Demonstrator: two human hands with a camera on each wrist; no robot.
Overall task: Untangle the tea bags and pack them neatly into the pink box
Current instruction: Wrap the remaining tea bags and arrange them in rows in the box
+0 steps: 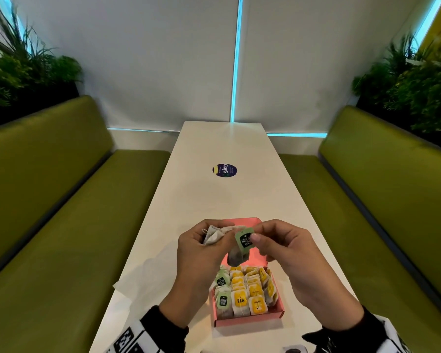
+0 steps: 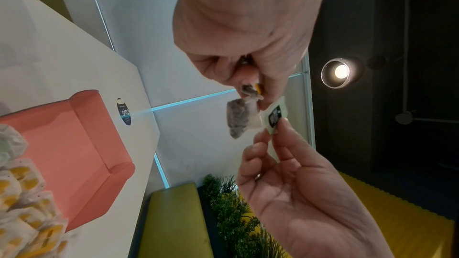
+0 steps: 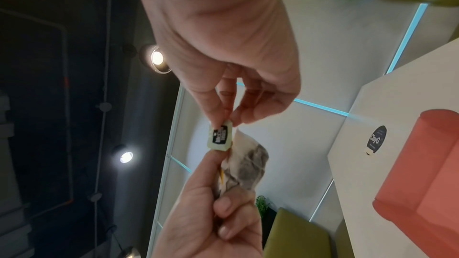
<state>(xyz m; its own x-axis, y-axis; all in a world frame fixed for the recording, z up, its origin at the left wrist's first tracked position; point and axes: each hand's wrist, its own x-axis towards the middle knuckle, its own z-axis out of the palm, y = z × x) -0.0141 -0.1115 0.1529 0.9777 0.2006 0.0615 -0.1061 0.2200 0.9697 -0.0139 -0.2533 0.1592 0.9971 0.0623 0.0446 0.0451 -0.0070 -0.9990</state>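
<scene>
above the pink box (image 1: 250,322), right hand (image 1: 288,253) pinches a green tag (image 1: 245,240); left hand (image 1: 199,253) grips bunched tea bags (image 1: 214,234)

Both hands bare, no gloves. Left hand (image 1: 196,258): behind the wrist, a black sleeve cuff (image 1: 163,324); further back along the forearm a white band (image 1: 133,340) printed with a black blocky square-pattern marker. Right hand (image 1: 290,261): black cuff (image 1: 346,329) behind the wrist, then a white band (image 1: 395,337) with black markings, partly cut off at the picture edge. In the left wrist view, a ring (image 2: 258,176) shows on one finger of the right hand; metal-coloured, detail too blurred to tell.
</scene>
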